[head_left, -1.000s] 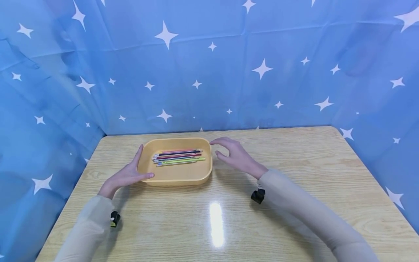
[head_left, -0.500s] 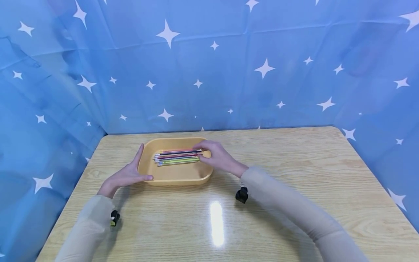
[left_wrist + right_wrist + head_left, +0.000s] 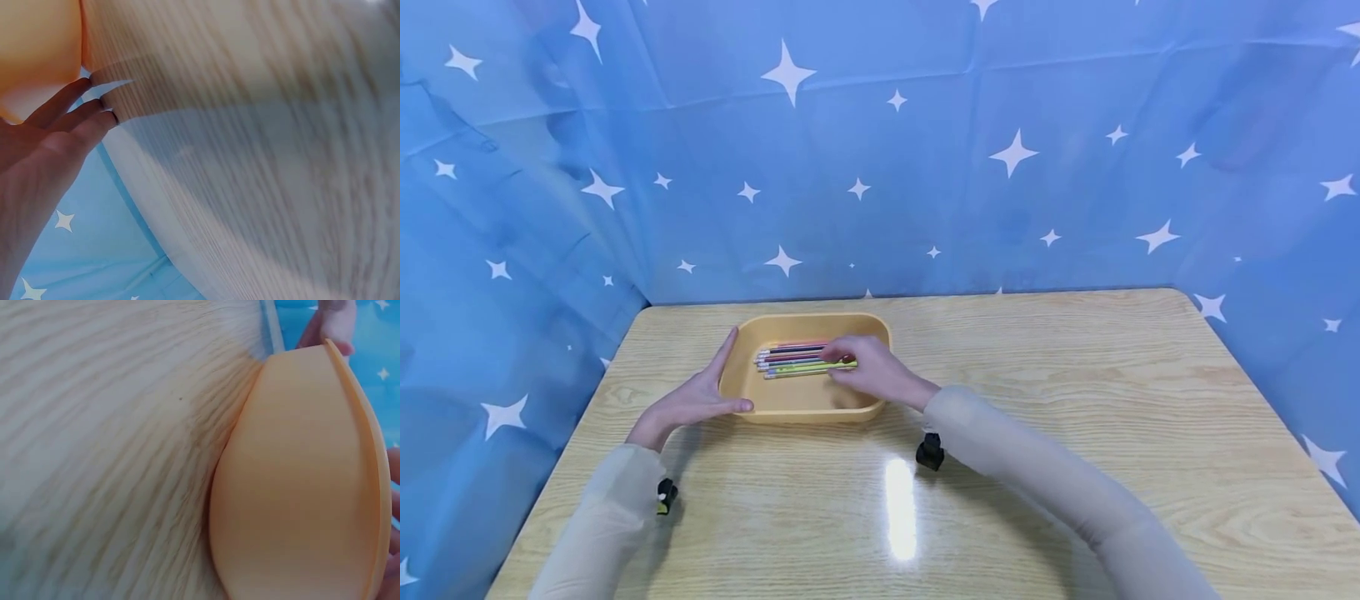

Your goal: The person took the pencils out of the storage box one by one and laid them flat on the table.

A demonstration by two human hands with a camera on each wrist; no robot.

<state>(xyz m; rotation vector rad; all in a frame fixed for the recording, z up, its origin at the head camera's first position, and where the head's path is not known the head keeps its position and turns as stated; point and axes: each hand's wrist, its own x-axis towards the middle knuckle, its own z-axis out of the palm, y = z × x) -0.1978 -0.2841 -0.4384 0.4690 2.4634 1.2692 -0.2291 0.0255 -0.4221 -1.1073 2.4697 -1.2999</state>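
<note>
A shallow tan plastic tray (image 3: 808,408) stands on the table with several colored pencils (image 3: 790,358) lying side by side in it. My left hand (image 3: 696,400) spans the tray's left end, thumb over the front rim, fingers along the left side. In the left wrist view, the straight fingers (image 3: 69,115) lie against the tray's outer wall (image 3: 40,47). Inside the tray, my right hand (image 3: 868,367) reaches over the pencils' right ends, thumb and forefinger apart and curved, with a lime-green pencil (image 3: 850,364) showing between them. The tray's wall (image 3: 300,475) hides the pencils in the right wrist view.
The tray sits near the back left of a light wood-grain table (image 3: 1075,400). Behind and beside the table hangs a blue curtain (image 3: 925,183) with white stars. Each sleeve carries a small black wrist camera (image 3: 930,452).
From beside the tray's right end, my right hand has moved left over the rim and onto the pencils. My left hand and the tray stay in place; the head view has shifted slightly.
</note>
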